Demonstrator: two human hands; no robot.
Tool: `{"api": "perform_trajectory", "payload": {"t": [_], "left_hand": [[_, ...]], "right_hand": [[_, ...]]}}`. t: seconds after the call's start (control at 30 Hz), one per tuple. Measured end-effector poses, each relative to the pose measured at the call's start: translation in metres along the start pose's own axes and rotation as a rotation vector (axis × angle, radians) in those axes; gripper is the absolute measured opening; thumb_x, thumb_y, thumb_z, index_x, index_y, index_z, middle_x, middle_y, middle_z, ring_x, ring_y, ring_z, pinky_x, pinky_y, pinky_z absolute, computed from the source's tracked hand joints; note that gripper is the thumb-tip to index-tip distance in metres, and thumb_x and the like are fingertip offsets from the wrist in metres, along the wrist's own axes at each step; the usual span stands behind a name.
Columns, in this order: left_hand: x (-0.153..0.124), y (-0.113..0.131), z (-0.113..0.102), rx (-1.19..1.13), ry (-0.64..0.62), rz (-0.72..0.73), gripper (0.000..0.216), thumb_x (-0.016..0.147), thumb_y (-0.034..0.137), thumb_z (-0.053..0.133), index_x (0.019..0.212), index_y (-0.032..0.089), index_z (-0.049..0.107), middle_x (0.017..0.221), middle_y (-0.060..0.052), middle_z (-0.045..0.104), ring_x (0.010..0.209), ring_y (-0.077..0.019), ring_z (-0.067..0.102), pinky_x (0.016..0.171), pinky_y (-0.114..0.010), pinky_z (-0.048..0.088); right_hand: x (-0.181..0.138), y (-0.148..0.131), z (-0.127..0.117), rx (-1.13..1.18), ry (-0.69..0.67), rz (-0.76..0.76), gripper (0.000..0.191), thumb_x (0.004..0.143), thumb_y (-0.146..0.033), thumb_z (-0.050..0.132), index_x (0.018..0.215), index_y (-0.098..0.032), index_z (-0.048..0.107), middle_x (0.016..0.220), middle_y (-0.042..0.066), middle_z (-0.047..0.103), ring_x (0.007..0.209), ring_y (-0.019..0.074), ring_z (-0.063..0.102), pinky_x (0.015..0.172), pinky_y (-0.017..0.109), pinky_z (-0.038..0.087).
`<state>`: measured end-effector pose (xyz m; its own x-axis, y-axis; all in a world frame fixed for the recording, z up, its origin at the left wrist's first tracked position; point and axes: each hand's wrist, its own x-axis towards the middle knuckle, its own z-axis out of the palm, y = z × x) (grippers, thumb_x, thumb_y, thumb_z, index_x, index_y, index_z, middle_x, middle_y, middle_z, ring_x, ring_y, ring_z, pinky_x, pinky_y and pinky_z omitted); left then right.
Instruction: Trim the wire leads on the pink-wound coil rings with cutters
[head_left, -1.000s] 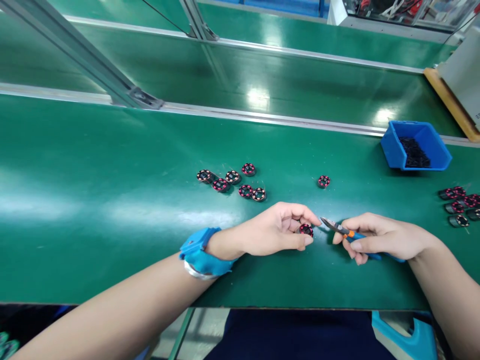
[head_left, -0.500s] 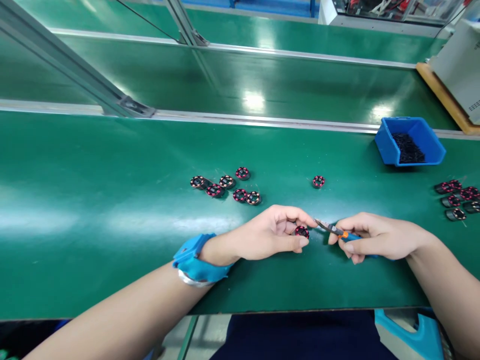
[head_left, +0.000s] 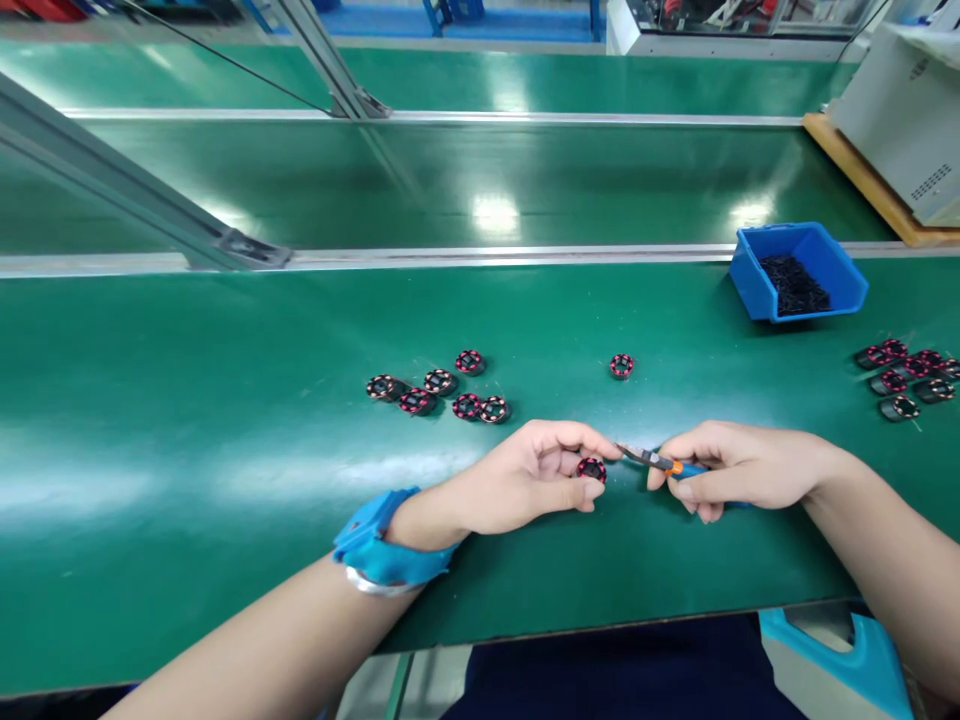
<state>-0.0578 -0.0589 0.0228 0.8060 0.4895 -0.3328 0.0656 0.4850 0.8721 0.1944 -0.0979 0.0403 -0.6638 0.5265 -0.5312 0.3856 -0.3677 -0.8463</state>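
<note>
My left hand (head_left: 529, 472) pinches a small round wound coil part (head_left: 591, 468), black with pink windings, between thumb and fingers just above the green bench. A blue strap (head_left: 382, 545) circles that wrist. My right hand (head_left: 739, 468) grips small cutters (head_left: 651, 460) with orange and blue handles. Their metal tips point left and reach the edge of the coil part.
Several similar coil parts (head_left: 439, 392) lie in a cluster left of centre, and a single one (head_left: 621, 365) lies alone. More coil parts (head_left: 904, 375) sit at the right edge. A blue bin (head_left: 799, 272) holds dark small pieces. A metal rail (head_left: 480, 258) and slanted strut (head_left: 135, 195) stand behind.
Both hands stay together in the same grip. The view has tilted up, so the hands and parts sit slightly lower left in the picture.
</note>
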Motion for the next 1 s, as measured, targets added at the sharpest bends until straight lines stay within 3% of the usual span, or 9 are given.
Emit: {"api": "perform_trajectory", "payload": {"t": [0.33,0.57,0.67,0.8,0.9,1.0], "left_hand": [[0.0,-0.002,0.001,-0.031,-0.01,-0.013,0.034,0.075,0.015,0.075,0.106,0.012,0.061,0.078,0.002,0.062,0.064,-0.0061,0.062,0.064,-0.018,0.053],[-0.001,-0.008,0.002,0.095,-0.006,0.033,0.036,0.076,0.023,0.074,0.108,0.012,0.061,0.088,-0.004,0.067,0.07,-0.011,0.064,0.069,-0.027,0.057],[0.0,-0.011,0.004,0.463,0.141,0.199,0.032,0.077,0.027,0.072,0.105,0.013,0.063,0.086,-0.007,0.07,0.072,-0.0143,0.065,0.067,-0.028,0.055],[0.001,-0.012,-0.001,1.088,0.343,0.51,0.024,0.08,0.026,0.067,0.102,0.017,0.067,0.095,-0.009,0.071,0.09,-0.0219,0.064,0.08,-0.037,0.054],[-0.006,-0.006,-0.014,1.414,0.501,0.506,0.022,0.078,0.023,0.065,0.1,0.017,0.065,0.096,-0.01,0.07,0.095,-0.0271,0.062,0.083,-0.044,0.052],[-0.013,0.006,-0.025,1.638,0.794,0.556,0.036,0.073,0.031,0.072,0.104,0.017,0.061,0.103,-0.013,0.068,0.095,-0.0319,0.06,0.082,-0.05,0.049]], "right_hand": [[0.001,0.0,0.0,0.114,0.072,0.017,0.025,0.085,-0.026,0.059,0.106,-0.013,0.059,0.078,0.002,0.059,0.065,0.0112,0.06,0.057,0.022,0.051],[-0.001,0.003,-0.001,0.182,0.055,0.023,0.027,0.082,-0.026,0.063,0.105,-0.014,0.062,0.079,0.001,0.061,0.068,0.0116,0.062,0.061,0.023,0.051],[0.0,0.004,-0.001,0.197,0.061,-0.003,0.028,0.081,-0.026,0.063,0.106,-0.014,0.062,0.079,0.001,0.061,0.067,0.0117,0.061,0.062,0.024,0.051],[-0.002,0.005,-0.003,0.203,0.103,-0.05,0.029,0.081,-0.028,0.063,0.106,-0.014,0.061,0.077,0.001,0.061,0.067,0.0119,0.06,0.063,0.025,0.05],[-0.004,0.005,-0.005,0.19,0.141,-0.055,0.031,0.08,-0.031,0.064,0.106,-0.014,0.062,0.075,0.002,0.061,0.067,0.0128,0.06,0.062,0.026,0.05],[-0.005,0.003,-0.006,0.161,0.172,-0.052,0.032,0.079,-0.031,0.065,0.105,-0.014,0.062,0.075,0.002,0.061,0.068,0.0142,0.061,0.061,0.026,0.05]]}}
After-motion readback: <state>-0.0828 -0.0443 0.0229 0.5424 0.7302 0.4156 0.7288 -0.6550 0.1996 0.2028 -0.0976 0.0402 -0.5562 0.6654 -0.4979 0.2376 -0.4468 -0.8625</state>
